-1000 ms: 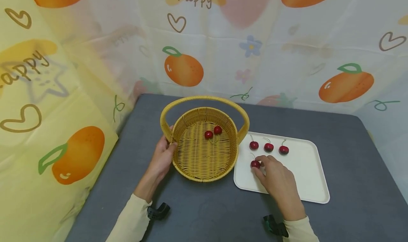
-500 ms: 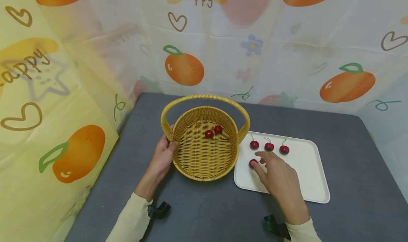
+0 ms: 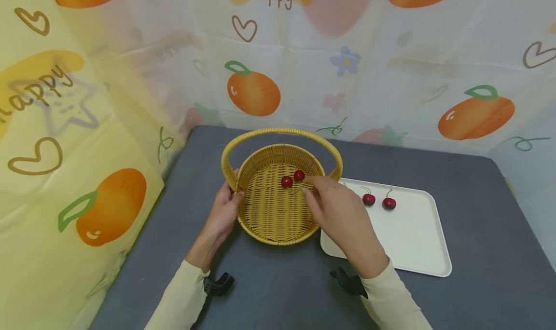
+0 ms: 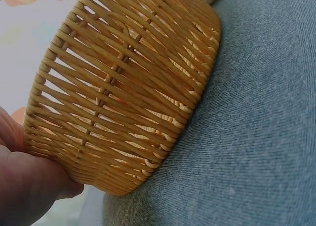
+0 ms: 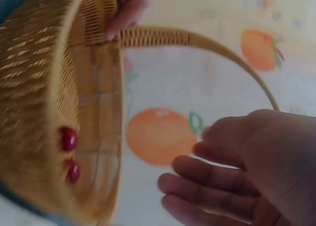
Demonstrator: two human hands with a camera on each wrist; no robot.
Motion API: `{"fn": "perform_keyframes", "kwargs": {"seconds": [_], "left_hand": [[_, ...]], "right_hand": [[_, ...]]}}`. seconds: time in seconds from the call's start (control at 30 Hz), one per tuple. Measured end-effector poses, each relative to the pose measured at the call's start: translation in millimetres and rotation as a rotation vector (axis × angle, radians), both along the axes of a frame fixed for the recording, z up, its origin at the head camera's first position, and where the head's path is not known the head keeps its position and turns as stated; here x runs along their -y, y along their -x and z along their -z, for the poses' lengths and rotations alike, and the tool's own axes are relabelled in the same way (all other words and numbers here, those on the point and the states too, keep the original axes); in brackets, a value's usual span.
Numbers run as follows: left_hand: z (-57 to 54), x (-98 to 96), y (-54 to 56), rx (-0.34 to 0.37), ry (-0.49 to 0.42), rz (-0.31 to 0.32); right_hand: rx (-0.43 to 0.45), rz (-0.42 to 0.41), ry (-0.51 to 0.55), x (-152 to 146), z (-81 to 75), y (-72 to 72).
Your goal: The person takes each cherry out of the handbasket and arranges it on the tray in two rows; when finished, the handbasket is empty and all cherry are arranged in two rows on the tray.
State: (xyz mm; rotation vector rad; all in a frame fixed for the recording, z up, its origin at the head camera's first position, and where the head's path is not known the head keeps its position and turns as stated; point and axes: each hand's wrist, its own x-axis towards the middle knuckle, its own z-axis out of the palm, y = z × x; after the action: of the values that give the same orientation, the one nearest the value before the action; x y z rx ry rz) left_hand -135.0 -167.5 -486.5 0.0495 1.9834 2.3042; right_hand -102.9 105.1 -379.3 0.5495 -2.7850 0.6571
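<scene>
My left hand [image 3: 222, 212] grips the left side of a round yellow woven basket [image 3: 282, 243], thumb over its rim by the handle base. The left wrist view shows the basket wall [image 4: 118, 93] close up, with my thumb [image 4: 29, 186] against it. Two red cherries [image 3: 286, 181] lie inside; the right wrist view shows these cherries [image 5: 69, 138] too. Over the basket's right rim reaches my right hand [image 3: 340, 214], thumb and forefinger bent near each other. In the right wrist view that hand [image 5: 237, 171] has bent fingers; no cherry shows between them, and their inner side is hidden.
A white tray [image 3: 412, 233] lies right of the basket, partly behind my right hand. Two cherries [image 3: 389, 203] with stems show on it. The basket's tall arched handle [image 3: 282, 130] rises over its back. A printed cloth [image 3: 304, 79] hangs behind the grey table [image 3: 278, 291].
My right hand has moved left from the cherry at the tray's left side to above the basket, now covering that part of the tray. My left hand keeps its grip on the basket.
</scene>
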Motion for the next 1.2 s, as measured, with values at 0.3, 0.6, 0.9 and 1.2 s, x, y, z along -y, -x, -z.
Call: {"fn": "perform_keyframes", "kwargs": {"seconds": [0.3, 0.6, 0.9, 1.2], "left_hand": [[-1.8, -6.4, 4.7, 0.01, -0.028, -0.009], [0.8, -9.1, 3.2, -0.002, -0.038, -0.012], [2.6, -7.4, -0.5, 0.01, -0.02, -0.003], [-0.1, -1.9, -0.3, -0.01, -0.006, -0.028]], "right_hand": [[0.057, 0.003, -0.217, 44.1, 6.8, 60.7], [0.385, 0.053, -0.436, 70.1, 35.6, 99.9], [0.389, 0.041, -0.474, 80.0, 47.6, 104.4], [0.359, 0.01, -0.494, 88.5, 50.1, 108.8]]}}
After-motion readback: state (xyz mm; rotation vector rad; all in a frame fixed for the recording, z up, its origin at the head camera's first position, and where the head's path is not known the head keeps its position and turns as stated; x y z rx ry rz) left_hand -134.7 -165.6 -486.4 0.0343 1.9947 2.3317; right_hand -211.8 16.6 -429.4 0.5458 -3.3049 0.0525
